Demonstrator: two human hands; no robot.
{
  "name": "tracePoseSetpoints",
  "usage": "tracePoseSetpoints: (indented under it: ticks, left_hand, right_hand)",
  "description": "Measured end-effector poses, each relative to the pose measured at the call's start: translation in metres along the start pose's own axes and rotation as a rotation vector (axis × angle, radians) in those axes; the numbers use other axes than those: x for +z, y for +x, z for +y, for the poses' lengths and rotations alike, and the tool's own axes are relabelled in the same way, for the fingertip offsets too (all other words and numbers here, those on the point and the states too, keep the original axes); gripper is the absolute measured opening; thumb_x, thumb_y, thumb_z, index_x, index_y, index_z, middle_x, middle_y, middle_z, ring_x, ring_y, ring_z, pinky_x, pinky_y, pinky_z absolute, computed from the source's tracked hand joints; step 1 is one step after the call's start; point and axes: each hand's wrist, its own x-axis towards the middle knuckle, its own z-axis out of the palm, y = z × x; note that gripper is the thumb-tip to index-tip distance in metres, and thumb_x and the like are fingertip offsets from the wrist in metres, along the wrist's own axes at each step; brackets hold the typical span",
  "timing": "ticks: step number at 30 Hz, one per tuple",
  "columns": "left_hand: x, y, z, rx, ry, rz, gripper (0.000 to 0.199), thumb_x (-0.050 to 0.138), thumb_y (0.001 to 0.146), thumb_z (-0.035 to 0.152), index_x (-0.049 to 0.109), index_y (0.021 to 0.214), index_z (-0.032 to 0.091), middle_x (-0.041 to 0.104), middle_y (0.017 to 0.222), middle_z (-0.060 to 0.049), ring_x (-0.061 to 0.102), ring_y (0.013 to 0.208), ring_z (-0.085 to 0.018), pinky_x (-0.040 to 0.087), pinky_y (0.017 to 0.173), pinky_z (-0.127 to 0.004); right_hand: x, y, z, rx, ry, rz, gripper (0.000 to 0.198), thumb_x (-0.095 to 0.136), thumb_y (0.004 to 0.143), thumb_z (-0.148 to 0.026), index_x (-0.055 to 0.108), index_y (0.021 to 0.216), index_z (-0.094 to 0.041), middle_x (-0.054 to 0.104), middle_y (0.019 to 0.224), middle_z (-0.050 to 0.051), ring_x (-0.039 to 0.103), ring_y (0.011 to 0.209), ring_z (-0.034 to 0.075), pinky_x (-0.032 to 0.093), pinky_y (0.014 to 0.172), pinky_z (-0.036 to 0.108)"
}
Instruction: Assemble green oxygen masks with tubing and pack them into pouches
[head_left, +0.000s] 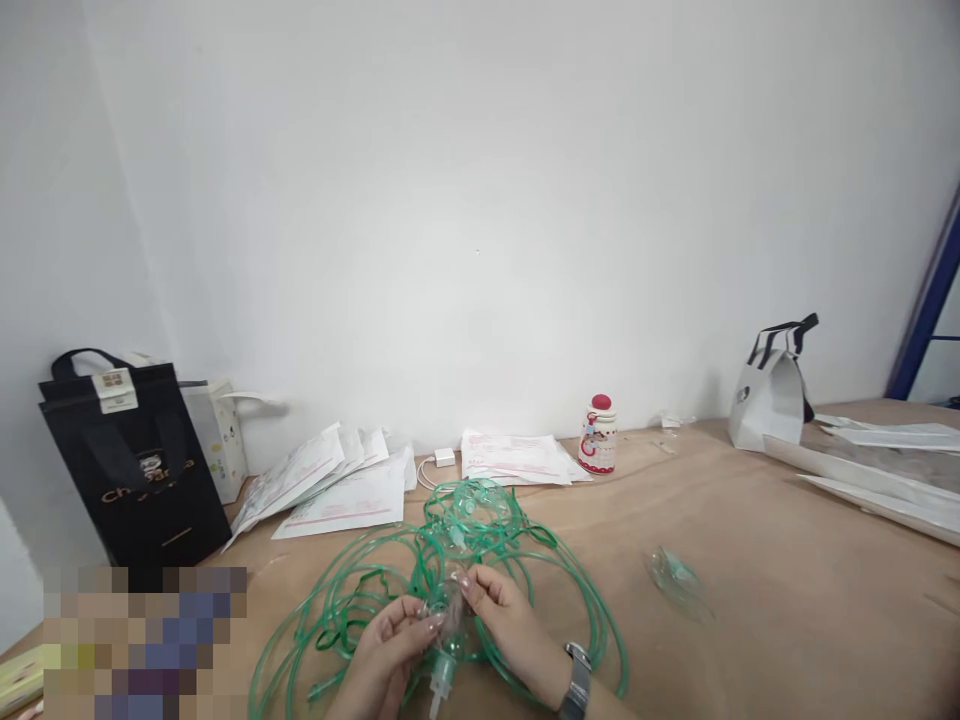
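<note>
Near the table's front edge, my left hand (391, 645) and my right hand (510, 620) are closed on opposite sides of a clear plastic oxygen mask (452, 625). My fingertips pinch its rim. A pale green connector (443, 670) with a whitish tip points down towards me from the mask. Coils of green tubing (611, 640) spread on the table behind and around both hands. More clear masks (480, 500) lie among the tubing at the back of the pile. A dark green strap (337, 635) loops left of my left hand. My right wrist wears a watch (576, 682).
Right of the tubing lies a clear plastic piece (679, 578) with a green part. White packets (345, 500) and another stack (514, 458) rest near the wall. A red-and-white bottle (598, 440), a black bag (142, 470), a white bag (769, 405) and long white packages (885, 490) stand around.
</note>
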Motion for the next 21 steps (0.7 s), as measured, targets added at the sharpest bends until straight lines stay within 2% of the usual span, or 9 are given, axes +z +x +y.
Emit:
tracePoseSetpoints:
  ticks: [5,10,14,17,19,21]
  left_hand:
    - [0.009,-0.006,0.007,0.025,0.015,-0.082,0.029,0.073,0.059,0.037,0.055,0.058,0.014,0.051,0.053,0.002,0.045,0.052,-0.009,0.033,0.051,-0.020]
    - [0.013,-0.011,0.005,0.097,0.121,-0.137,0.025,0.077,0.055,0.028,0.056,0.060,0.015,0.051,0.057,0.003,0.046,0.057,-0.010,0.034,0.054,-0.020]
    - [0.009,-0.006,0.003,0.111,0.224,-0.099,0.030,0.078,0.051,0.032,0.058,0.064,0.014,0.057,0.058,0.000,0.051,0.057,-0.013,0.038,0.054,-0.023]
    - [0.006,-0.011,0.009,0.149,0.298,-0.018,0.032,0.078,0.052,0.033,0.061,0.072,0.015,0.062,0.065,-0.004,0.057,0.064,-0.018,0.043,0.059,-0.028]
    - [0.003,-0.024,0.016,0.301,0.412,0.118,0.036,0.075,0.058,0.032,0.061,0.088,0.019,0.064,0.089,-0.006,0.058,0.087,-0.023,0.044,0.074,-0.031]
    - [-0.001,-0.045,0.021,0.687,0.798,0.308,0.031,0.064,0.070,0.036,0.059,0.097,0.022,0.060,0.104,-0.007,0.056,0.094,-0.024,0.046,0.078,-0.036]
  right_hand:
    - [0.006,-0.004,0.007,-0.031,-0.051,0.010,0.041,0.057,0.069,-0.056,0.049,0.060,-0.018,0.042,0.056,-0.004,0.037,0.056,0.011,0.029,0.055,0.024]
    - [0.008,-0.007,0.005,0.019,-0.047,-0.027,0.038,0.063,0.068,-0.050,0.049,0.058,-0.016,0.042,0.054,-0.005,0.035,0.053,0.009,0.026,0.052,0.022]
    - [0.007,-0.007,0.002,0.070,-0.011,-0.037,0.037,0.072,0.060,-0.044,0.049,0.058,-0.015,0.044,0.052,-0.005,0.035,0.050,0.008,0.023,0.049,0.021]
    - [0.006,-0.006,0.005,0.071,0.017,-0.024,0.037,0.070,0.062,-0.043,0.048,0.057,-0.015,0.044,0.050,-0.005,0.036,0.048,0.008,0.022,0.048,0.020]
    - [0.004,-0.005,0.008,0.063,0.034,-0.011,0.037,0.067,0.065,-0.045,0.046,0.057,-0.015,0.044,0.050,-0.005,0.035,0.047,0.007,0.023,0.048,0.020]
    - [0.002,-0.004,0.010,0.060,0.046,-0.002,0.038,0.065,0.067,-0.046,0.045,0.057,-0.016,0.044,0.049,-0.005,0.035,0.046,0.007,0.023,0.048,0.020]
